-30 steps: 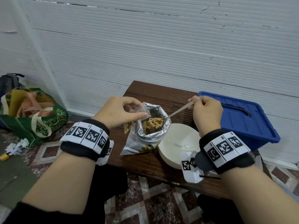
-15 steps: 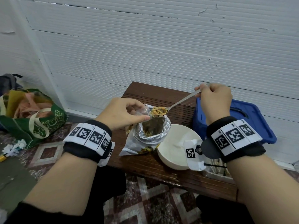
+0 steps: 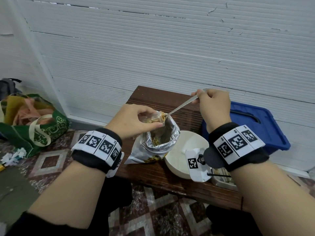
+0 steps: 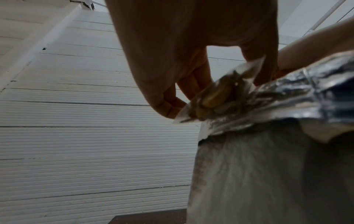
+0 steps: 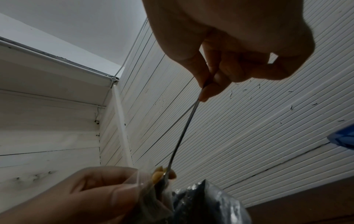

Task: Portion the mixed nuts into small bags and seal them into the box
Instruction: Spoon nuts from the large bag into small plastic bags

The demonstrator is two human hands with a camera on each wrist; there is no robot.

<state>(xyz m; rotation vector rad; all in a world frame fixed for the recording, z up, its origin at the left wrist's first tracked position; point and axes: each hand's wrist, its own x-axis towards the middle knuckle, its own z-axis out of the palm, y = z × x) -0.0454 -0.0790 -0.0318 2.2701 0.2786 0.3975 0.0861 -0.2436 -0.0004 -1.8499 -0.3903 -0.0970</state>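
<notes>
An open foil bag of mixed nuts (image 3: 160, 142) stands on the dark wooden bench (image 3: 153, 174). Just above its mouth my left hand (image 3: 136, 120) pinches a small clear bag (image 3: 157, 119) open. My right hand (image 3: 211, 103) grips the handle of a metal spoon (image 3: 180, 107), whose bowl, loaded with nuts, is tipped into the small bag's mouth. In the right wrist view the spoon (image 5: 184, 130) runs down to nuts (image 5: 159, 174) at the clear bag's edge. The left wrist view shows the small bag (image 4: 216, 97) with nuts in it, over the foil bag (image 4: 287, 97).
A white bowl (image 3: 184, 152) sits right of the foil bag. A blue lidded box (image 3: 252, 126) stands at the bench's far right. A metal tin (image 3: 221, 178) shows under my right wrist. A green tote bag (image 3: 34, 126) lies on the tiled floor, left.
My right hand lifted the spoonful of nuts out of the foil bag and carried it left and up into the small clear bag. My left hand raised that bag slightly.
</notes>
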